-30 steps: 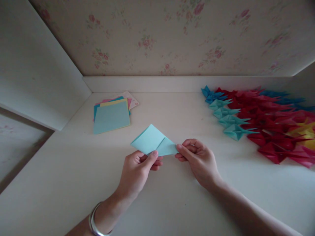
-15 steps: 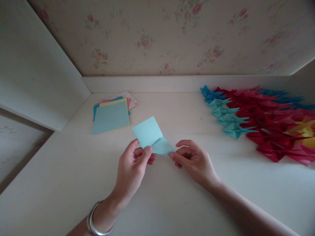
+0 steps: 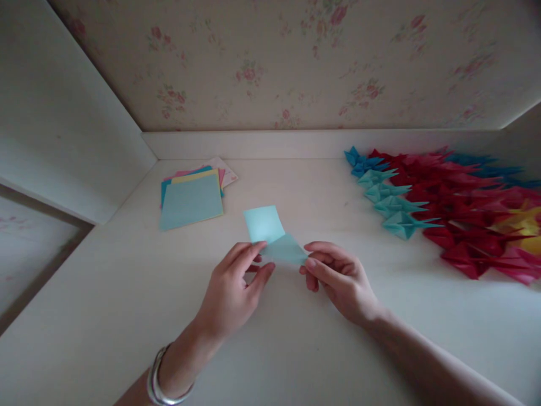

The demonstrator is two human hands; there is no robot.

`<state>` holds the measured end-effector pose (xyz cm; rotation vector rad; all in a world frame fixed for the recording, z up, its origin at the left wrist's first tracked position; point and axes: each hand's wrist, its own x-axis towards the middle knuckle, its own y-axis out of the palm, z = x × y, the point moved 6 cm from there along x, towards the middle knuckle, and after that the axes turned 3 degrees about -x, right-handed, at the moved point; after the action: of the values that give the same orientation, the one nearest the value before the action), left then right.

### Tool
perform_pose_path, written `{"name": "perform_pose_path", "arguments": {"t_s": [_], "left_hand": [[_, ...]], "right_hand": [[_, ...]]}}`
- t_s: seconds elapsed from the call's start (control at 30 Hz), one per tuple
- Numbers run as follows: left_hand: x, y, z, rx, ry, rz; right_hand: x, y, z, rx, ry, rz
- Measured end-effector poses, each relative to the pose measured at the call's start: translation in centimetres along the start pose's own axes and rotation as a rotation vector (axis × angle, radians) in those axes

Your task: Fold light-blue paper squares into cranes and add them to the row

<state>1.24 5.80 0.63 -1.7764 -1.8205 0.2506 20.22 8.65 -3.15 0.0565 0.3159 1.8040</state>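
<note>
A light blue, partly folded sheet of paper (image 3: 270, 234) is held just above the white tabletop (image 3: 296, 349) between both hands. My left hand (image 3: 236, 287), with a silver bangle on its wrist, pinches the paper's left lower edge. My right hand (image 3: 338, 279) pinches its right corner with thumb and forefinger. One square flap stands up toward the wall.
A stack of coloured paper squares (image 3: 191, 197), light blue on top, lies at the back left. A spread of folded paper cranes (image 3: 448, 208) in teal, red, blue and yellow covers the right side. Floral wallpaper (image 3: 296, 62) rises behind; a white side panel (image 3: 59, 124) closes the left.
The paper has turned in my hands: its upper flap has swung from a wide diamond to a narrower upright square, and my left fingers have shifted along its lower edge.
</note>
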Motion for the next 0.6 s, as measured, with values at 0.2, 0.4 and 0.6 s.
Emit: {"name": "perform_pose_path", "arguments": {"t_s": [0.2,0.4,0.6], "left_hand": [[-0.1,-1.1,-0.6,0.253,0.16,-0.154],[0.3,-1.1,1.4,-0.258,-0.311,-0.087],[-0.1,0.4,2.8,-0.703,-0.589,-0.077]], "right_hand": [[-0.4,0.6,0.5,0.07,-0.062,0.105],[-1.5,0.6,2.4,-0.433,-0.428,0.008],[-3.2,3.1,3.6,-0.959,-0.848,0.143]]}}
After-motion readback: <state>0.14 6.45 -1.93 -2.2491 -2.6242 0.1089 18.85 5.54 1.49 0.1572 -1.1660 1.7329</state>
